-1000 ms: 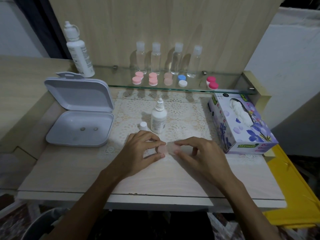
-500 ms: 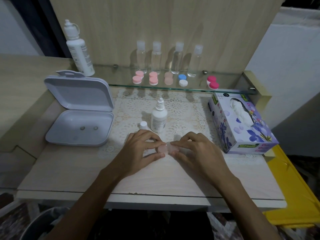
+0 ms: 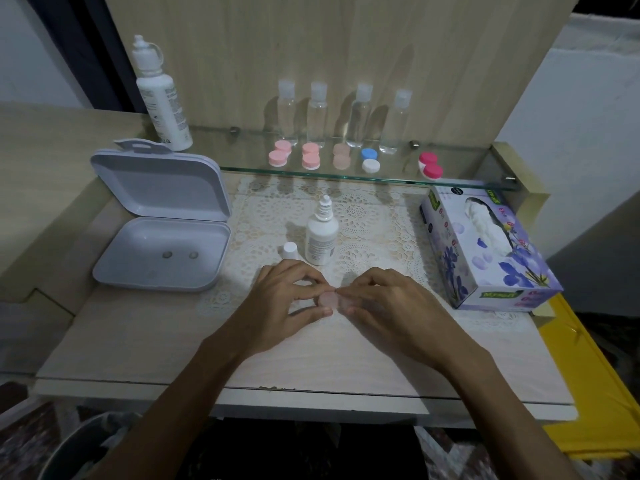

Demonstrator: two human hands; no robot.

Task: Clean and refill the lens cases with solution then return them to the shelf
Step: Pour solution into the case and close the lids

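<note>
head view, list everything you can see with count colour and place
lens case: 1, pale pink, on mat, between both hands
dropper bottle: 1, white, uncapped, mat centre
cap: 1, white, left of dropper bottle
shelf lens cases: 5, pinks, blue-white, magenta, glass shelf
clear bottles: 4, shelf back
big bottle: 1, white, shelf left
open box: 1, grey, table left
tissue box: 1, purple floral, right
left hand: pinches lens case
right hand: pinches lens case

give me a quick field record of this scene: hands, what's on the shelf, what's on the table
left hand: left hand pinches the pale pink lens case
right hand: right hand holds the same case's other end
shelf: glass shelf holds five lens cases, four clear bottles, tall white bottle
table: uncapped dropper bottle, its cap, open white box, tissue box
</note>
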